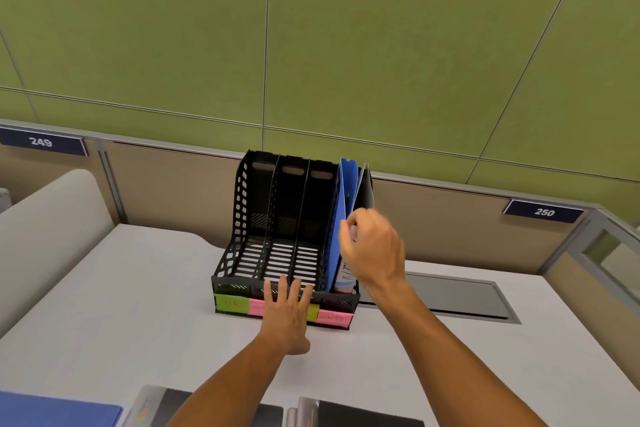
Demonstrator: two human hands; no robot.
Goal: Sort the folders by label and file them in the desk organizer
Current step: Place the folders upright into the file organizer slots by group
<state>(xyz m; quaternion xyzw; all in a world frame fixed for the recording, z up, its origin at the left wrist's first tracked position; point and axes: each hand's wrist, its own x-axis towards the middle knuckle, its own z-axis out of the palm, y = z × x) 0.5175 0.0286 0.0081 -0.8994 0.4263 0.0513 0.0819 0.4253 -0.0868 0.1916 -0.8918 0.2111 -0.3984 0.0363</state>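
Organizer: a black slotted desk organizer [277, 229] with four upright compartments stands on a pale grey desk [138, 305], its back against a beige partition [450, 218].
Filed folders: a blue folder [341, 218] stands on edge in the organizer's rightmost compartment, with a dark folder [365, 189] just beside it on the right; the other three compartments show only bare slats.
Right hand: the right hand [374, 250] pinches the front edge of the folders in that rightmost compartment, fingers curled at the paper; which folder it actually holds cannot be told.
Left hand: the left hand [287, 312] lies flat, fingers straight and spread, pressing on the organizer's front lip and gripping nothing.
Labels: green and pink sticky notes [232, 303] line the organizer's front face; their handwriting is too faint to read.
Writing: dark plates on the partition read "249" [41, 141] to the organizer's left and "250" [544, 212] to its right.
Waiting folders: nearer the camera than the organizer, at the desk's front edge, lie a second blue folder [59, 409] and two dark folders [360, 414].
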